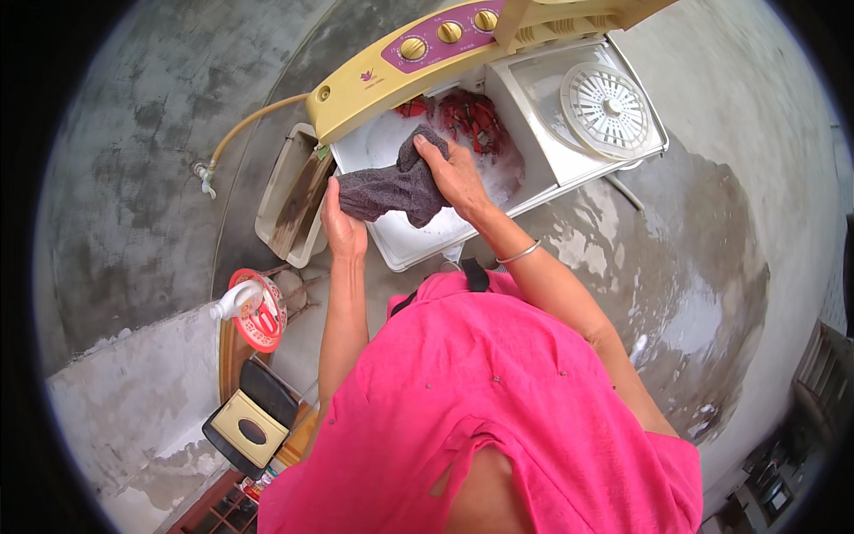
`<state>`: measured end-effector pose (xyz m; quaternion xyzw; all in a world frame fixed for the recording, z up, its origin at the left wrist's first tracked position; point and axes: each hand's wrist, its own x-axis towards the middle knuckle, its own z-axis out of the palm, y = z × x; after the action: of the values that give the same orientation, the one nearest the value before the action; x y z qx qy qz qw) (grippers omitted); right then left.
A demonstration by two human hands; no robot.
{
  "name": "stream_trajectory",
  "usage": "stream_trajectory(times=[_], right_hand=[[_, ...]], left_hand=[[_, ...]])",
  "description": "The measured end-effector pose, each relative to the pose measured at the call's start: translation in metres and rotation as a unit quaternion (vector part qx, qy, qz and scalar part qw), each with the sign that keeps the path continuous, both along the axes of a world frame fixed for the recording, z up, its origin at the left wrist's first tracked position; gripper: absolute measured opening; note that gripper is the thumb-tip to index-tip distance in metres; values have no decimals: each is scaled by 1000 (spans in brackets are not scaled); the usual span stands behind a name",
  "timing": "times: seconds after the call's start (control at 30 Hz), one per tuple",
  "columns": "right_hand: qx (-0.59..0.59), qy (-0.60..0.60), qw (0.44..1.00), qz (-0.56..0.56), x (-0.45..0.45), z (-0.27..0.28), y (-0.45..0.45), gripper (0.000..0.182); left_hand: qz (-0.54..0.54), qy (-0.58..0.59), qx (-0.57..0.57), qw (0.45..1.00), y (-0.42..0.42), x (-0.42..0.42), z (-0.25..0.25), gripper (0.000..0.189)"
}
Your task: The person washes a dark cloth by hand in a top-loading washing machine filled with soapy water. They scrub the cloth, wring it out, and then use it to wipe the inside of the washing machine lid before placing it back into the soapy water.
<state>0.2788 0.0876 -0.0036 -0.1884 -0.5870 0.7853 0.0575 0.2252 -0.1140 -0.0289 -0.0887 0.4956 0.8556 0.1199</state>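
Note:
A dark grey cloth (393, 190) is stretched between my two hands above the open wash tub of a twin-tub washing machine (363, 87). My left hand (345, 223) grips its left end, thumb up along the edge. Bunched cloth is pinched in my right hand (454, 170), which wears a bangle at the wrist. Below, suds (380, 143) fill the tub, and red patterned fabric (472, 120) lies in them at the back. Beside the tub, the spin side (606, 107) is covered by a round slotted white plastic lid.
A beige plastic bin (273, 200) with a wooden board stands left of the machine. A hose (257, 117) runs from a wall tap (205, 180). Lower left are a red-rimmed basin (267, 340) with a white bottle (237, 300) and a black chair (267, 387). The floor at right (694, 300) is wet.

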Motion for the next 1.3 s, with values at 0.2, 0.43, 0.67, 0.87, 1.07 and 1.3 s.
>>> stream_trajectory(times=[0.2,0.43,0.67,0.87,1.07,1.3], right_hand=[[202,15,977,70,6,2,-2,66],[307,-93,931,176,11,16,-4,79],[31,70,964,253,12,21,-7,84],[169,69,925,332,24,57,-10,67],[215,115,953,179,18,45,-17,62],[132,147,971,133,7,38,-20,35]], left_hand=[[-31,-14,32,999,0,-2,40,45],[-110,44,29,993,20,8,98,48],[-176,87,5,981,30,15,117,34],[-204,139,-97,964,18,-7,105,23],[-138,79,-38,987,11,-7,75,22],[-152,55,-71,984,8,5,12,49]])
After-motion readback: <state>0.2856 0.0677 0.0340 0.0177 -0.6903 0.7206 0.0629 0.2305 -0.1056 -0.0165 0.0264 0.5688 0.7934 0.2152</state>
